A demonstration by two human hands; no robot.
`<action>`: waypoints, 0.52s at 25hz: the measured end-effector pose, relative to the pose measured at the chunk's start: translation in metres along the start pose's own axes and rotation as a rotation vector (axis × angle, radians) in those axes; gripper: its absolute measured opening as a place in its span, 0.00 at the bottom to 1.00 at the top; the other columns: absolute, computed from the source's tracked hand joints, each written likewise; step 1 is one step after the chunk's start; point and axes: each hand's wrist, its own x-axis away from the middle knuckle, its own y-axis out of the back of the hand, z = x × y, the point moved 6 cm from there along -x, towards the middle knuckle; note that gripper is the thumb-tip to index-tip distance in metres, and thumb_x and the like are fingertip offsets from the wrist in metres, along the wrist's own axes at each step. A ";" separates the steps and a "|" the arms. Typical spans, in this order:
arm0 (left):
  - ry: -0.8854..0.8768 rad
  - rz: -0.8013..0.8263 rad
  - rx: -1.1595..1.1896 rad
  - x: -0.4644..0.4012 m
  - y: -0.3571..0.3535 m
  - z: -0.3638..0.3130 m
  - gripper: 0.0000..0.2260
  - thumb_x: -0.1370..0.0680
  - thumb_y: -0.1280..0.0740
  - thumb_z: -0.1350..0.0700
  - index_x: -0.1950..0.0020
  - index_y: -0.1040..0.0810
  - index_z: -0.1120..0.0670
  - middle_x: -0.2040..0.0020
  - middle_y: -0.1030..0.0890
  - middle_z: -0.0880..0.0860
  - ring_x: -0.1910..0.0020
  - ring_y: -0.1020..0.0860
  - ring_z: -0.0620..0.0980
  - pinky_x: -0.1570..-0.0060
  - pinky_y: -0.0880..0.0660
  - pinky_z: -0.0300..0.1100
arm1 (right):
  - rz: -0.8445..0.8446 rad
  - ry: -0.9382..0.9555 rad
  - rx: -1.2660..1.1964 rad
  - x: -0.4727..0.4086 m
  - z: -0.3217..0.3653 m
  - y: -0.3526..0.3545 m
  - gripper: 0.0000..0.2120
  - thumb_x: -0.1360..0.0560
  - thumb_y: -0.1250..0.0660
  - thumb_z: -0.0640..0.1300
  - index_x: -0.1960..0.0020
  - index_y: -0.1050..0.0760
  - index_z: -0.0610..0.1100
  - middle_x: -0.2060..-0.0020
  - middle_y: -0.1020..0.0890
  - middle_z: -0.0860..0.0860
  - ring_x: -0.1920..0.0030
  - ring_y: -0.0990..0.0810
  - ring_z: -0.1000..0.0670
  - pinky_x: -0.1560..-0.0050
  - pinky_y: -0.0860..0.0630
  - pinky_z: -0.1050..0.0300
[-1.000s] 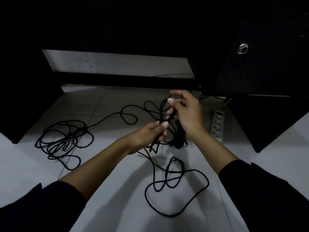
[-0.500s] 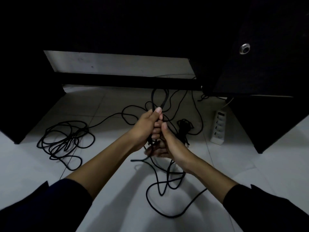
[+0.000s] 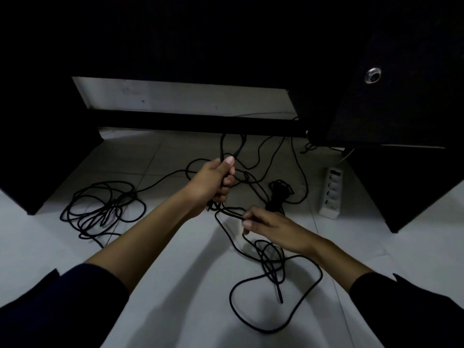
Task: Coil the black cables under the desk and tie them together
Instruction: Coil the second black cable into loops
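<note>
Black desk point(image 3: 391, 101) overhangs the pale tiled floor point(image 3: 175, 310). Left hand point(image 3: 213, 183), raised, grips upright folded black cables point(image 3: 276, 280); right hand point(image 3: 273, 228), lower, pinches one strand. Slack loops lie on the floor below, another tangle point(image 3: 100, 209) left.

upper half of frame lost in dark: underside of the worktop point(image 3: 226, 33) shows no detail. strands of black cable point(image 3: 276, 257) gripped in left hand point(image 3: 213, 182) vanish inside the fist; count of folds there can't be told. their upper loop merges with the dark crossbar point(image 3: 200, 123). bundle point(image 3: 278, 194) behind right hand point(image 3: 273, 229) partly covered by the fingers, shape unclear. power strip point(image 3: 332, 194) too dim to read sockets; its lead runs out of sight behind the cabinet point(image 3: 401, 172). both sleeves cut off by bottom edge.
</note>
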 end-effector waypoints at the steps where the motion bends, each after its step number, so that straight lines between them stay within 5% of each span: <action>1: 0.005 0.004 -0.035 0.000 0.001 0.000 0.14 0.16 0.46 0.50 0.58 0.34 0.54 0.72 0.36 0.48 0.79 0.41 0.42 0.80 0.42 0.33 | -0.044 0.024 0.017 -0.001 0.001 0.007 0.09 0.19 0.40 0.50 0.49 0.26 0.46 0.55 0.20 0.50 0.51 0.21 0.52 0.45 0.26 0.54; 5: 0.015 0.025 -0.188 0.001 0.002 0.005 0.13 0.16 0.46 0.50 0.57 0.33 0.56 0.67 0.28 0.51 0.76 0.35 0.44 0.77 0.34 0.36 | -0.212 0.152 0.079 -0.002 0.031 0.037 0.07 0.21 0.36 0.46 0.50 0.21 0.45 0.62 0.23 0.55 0.63 0.24 0.60 0.62 0.26 0.64; 7: 0.012 0.019 -0.236 0.001 -0.001 0.006 0.13 0.17 0.45 0.50 0.56 0.32 0.56 0.62 0.25 0.53 0.72 0.29 0.46 0.72 0.28 0.38 | -0.222 0.195 0.170 -0.004 0.049 0.044 0.04 0.23 0.32 0.46 0.51 0.19 0.46 0.62 0.20 0.55 0.62 0.22 0.59 0.63 0.26 0.65; 11: -0.031 0.067 -0.404 0.000 -0.012 0.007 0.18 0.16 0.46 0.50 0.47 0.27 0.64 0.50 0.21 0.63 0.51 0.21 0.59 0.48 0.23 0.47 | -0.297 0.219 0.221 -0.008 0.069 0.046 0.06 0.26 0.29 0.44 0.57 0.26 0.45 0.68 0.23 0.56 0.68 0.27 0.57 0.67 0.33 0.69; 13: -0.036 0.115 -0.406 0.003 -0.015 0.009 0.18 0.16 0.47 0.51 0.44 0.27 0.64 0.50 0.19 0.62 0.48 0.20 0.57 0.41 0.24 0.50 | -0.283 0.225 0.276 -0.010 0.075 0.044 0.08 0.26 0.29 0.44 0.57 0.29 0.45 0.70 0.24 0.51 0.70 0.29 0.57 0.69 0.35 0.67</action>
